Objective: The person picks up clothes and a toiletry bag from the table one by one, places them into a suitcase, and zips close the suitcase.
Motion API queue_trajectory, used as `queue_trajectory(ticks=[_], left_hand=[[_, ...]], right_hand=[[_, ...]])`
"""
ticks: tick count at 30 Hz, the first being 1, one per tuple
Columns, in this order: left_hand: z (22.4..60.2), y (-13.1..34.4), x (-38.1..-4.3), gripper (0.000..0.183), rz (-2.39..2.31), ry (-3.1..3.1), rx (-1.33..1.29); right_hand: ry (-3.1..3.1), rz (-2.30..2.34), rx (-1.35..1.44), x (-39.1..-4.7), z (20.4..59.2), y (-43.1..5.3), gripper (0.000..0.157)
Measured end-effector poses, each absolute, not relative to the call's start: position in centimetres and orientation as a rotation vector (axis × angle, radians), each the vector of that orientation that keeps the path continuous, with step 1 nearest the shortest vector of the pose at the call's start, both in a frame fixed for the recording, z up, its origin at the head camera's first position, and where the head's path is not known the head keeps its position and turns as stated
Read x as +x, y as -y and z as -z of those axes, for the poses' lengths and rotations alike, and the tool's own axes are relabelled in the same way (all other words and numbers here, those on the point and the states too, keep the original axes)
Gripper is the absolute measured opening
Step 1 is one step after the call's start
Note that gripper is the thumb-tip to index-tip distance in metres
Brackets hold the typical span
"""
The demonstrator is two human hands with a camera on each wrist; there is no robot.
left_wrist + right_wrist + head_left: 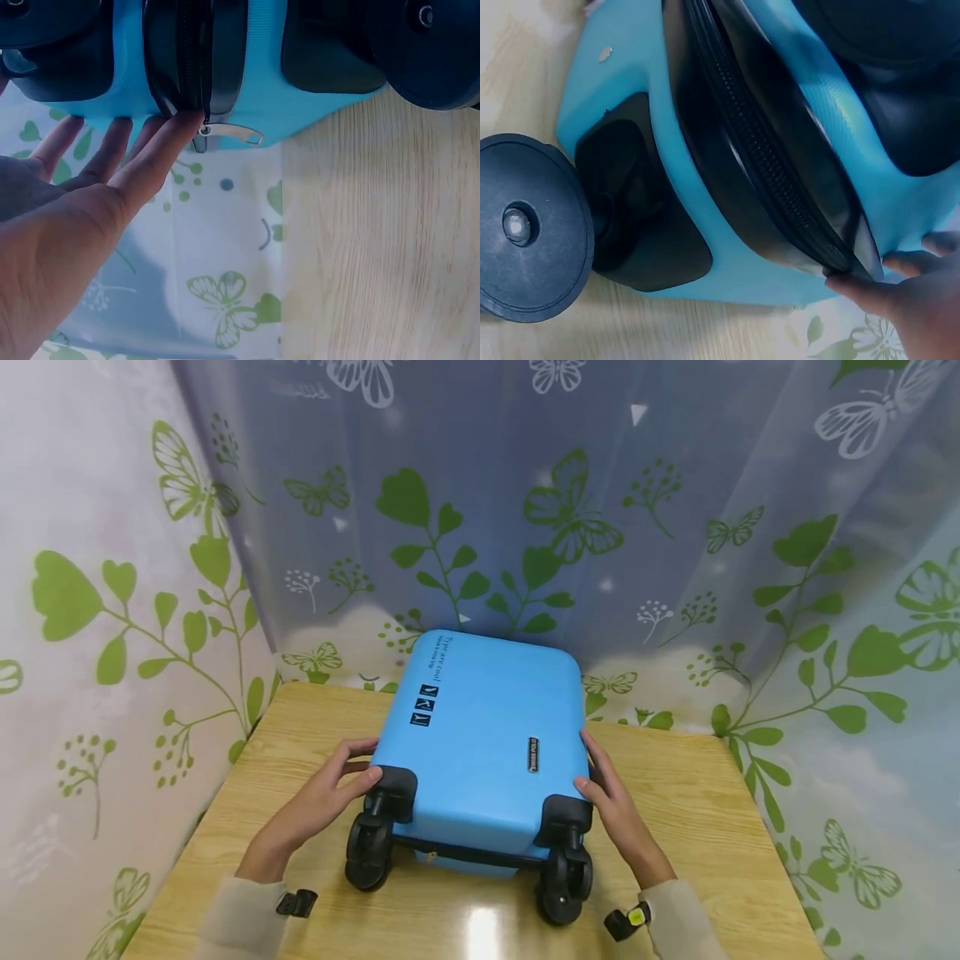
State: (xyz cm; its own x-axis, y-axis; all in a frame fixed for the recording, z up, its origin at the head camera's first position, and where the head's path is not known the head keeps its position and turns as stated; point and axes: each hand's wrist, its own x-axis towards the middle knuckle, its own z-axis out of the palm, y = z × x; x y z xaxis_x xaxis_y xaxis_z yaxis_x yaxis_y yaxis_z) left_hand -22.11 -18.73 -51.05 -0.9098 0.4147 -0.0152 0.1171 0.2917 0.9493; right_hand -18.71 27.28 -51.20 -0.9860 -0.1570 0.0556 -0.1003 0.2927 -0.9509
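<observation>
A light-blue hard-shell suitcase [480, 685] lies flat on the wooden table, its black wheels [369, 853] toward me. Against its left side, near the black corner guard [397, 783], rest the fingertips of my left hand [318, 802]; the thumb touches the corner. My right hand [618, 806] touches the opposite side, thumb near the top edge. In the left wrist view the extended fingers meet the shell beside a metal zipper pull [232, 133]. The right wrist view has fingertips at the end of the black zipper [754, 142], with a large wheel [540, 247] at left.
The wooden table [675, 860] extends on both sides of the suitcase. Behind it hangs a curtain [480, 460] printed with butterflies and leaves, and similar patterned cloth [67, 693] covers the sides. Dark straps [296, 903] circle both wrists.
</observation>
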Motion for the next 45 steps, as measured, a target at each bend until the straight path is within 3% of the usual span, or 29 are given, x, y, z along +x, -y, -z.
queue_trajectory(ticks=[10, 28, 33, 38, 45], left_hand=[[52.2, 18.1, -21.0, 0.057, -1.717, -2.366, 0.439], [55.2, 20.2, -18.4, 0.027, -1.806, -2.335, 0.246], [55.7, 20.5, -17.4, 0.019, -1.721, -2.29, 0.33], [56.4, 20.0, -16.7, 0.03, -1.697, -2.112, 0.466], [57.6, 17.6, -16.0, 0.036, -1.746, -1.932, 0.442]], right_hand=[[-2.486, 1.834, -0.273, -19.0, 51.4, -27.9, 0.066], [-2.757, 1.499, -0.434, -16.7, 48.4, -26.2, 0.066], [-2.832, 1.369, -0.443, -16.1, 47.6, -25.7, 0.067], [-2.888, 1.278, -0.471, -15.7, 47.0, -25.2, 0.068], [-2.905, 1.211, -0.568, -15.4, 46.3, -24.7, 0.072]])
